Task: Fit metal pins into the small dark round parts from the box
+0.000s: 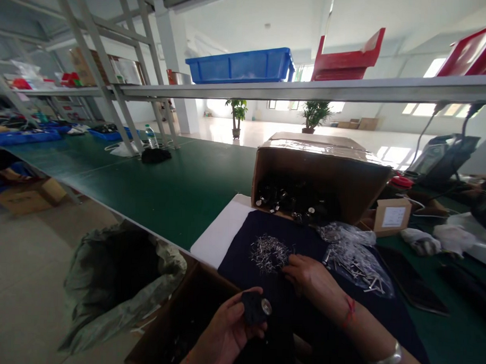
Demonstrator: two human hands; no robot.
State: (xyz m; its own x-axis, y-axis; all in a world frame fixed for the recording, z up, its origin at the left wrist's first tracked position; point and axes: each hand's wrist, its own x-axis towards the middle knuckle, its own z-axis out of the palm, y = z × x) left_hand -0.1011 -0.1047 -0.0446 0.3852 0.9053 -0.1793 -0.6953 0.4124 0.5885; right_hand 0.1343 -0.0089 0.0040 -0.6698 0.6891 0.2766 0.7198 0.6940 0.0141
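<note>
The left hand (224, 330) holds a small black round part (255, 307) with a metal centre; the right hand (309, 280) is narrow at a loose pile of metal pins (270, 253) on dark cloth (240, 267), near a cardboard box (323, 166); a careless brush could scatter pins, and a loose grip could drop the part.

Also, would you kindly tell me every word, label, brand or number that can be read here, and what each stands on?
Nothing here is legible enough to quote.
The white label on the small cardboard box has printed lines, too small to read.
The water bottle has a label, too blurred to read.
</note>
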